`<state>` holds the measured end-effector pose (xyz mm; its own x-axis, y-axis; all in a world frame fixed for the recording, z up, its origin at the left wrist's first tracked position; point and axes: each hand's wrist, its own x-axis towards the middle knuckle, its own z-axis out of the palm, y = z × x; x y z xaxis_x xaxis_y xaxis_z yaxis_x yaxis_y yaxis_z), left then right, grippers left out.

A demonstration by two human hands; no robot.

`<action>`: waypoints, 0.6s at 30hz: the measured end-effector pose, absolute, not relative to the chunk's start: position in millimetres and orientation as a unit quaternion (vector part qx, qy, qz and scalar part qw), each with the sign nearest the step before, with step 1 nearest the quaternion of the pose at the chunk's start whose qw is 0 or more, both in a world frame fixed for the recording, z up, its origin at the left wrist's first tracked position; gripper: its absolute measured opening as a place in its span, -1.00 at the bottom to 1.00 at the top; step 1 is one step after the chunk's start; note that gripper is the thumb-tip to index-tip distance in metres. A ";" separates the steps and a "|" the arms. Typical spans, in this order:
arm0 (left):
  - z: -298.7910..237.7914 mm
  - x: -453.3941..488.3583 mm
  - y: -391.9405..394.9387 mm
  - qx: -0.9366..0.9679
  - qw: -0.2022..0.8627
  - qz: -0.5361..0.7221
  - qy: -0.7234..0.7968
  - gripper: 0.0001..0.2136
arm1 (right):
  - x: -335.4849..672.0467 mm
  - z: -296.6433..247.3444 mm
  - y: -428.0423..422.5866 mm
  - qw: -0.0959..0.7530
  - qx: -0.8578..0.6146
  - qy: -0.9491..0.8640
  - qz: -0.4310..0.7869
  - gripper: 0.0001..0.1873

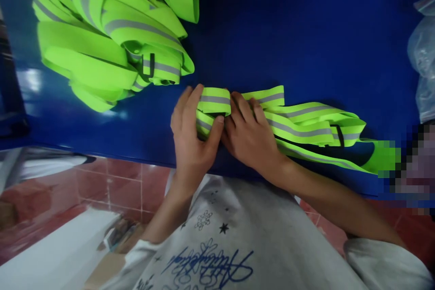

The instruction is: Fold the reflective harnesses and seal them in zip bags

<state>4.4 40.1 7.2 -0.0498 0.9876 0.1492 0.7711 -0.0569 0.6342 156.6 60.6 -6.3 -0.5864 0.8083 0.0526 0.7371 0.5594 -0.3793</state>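
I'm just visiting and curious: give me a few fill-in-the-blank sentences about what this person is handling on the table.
1. The left hand and the right hand hold the folded end of a green strap with a ____ stripe along it.
2. The strap lies on a ____ table.
3. A pile of similar straps lies farther back, to the ____ of the hands.
4. The buckle on the strap is ____.

Missing words: grey; blue; left; black.

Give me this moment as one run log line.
left hand: holds folded reflective strap | right hand: holds same strap | blue table: strap pile at far left
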 end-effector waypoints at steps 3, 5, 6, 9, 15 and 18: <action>4.9 -1.9 39.5 0.689 0.190 0.266 0.647 -0.44 | 158.0 -6.0 60.9 0.112 -0.436 -0.878 0.161 -0.51; 0.9 -6.0 41.3 0.705 0.155 0.275 0.635 -0.43 | 158.0 -6.7 60.9 0.116 -0.439 -0.875 0.168 -0.52; -1.4 -8.1 43.2 0.719 0.136 0.285 0.620 -0.45 | 157.8 -7.2 60.8 0.119 -0.440 -0.873 0.174 -0.53; -7.0 -13.8 52.4 0.779 0.114 0.312 0.531 -0.54 | 158.3 -7.9 60.2 0.123 -0.439 -0.870 0.188 -0.56; -6.2 -17.2 67.4 0.825 0.081 0.271 0.489 -0.47 | 175.2 -0.9 57.9 0.122 -0.420 -0.879 0.189 -0.44; -5.6 -16.3 67.8 0.822 0.090 0.272 0.492 -0.56 | 184.0 -0.6 56.1 0.126 -0.413 -0.881 0.191 -0.15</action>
<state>-16.3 67.8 -5.6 0.3684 0.8578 0.3585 0.7596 -0.5001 0.4158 184.0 56.1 -0.6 -0.6269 0.7765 0.0638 0.6802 0.5853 -0.4413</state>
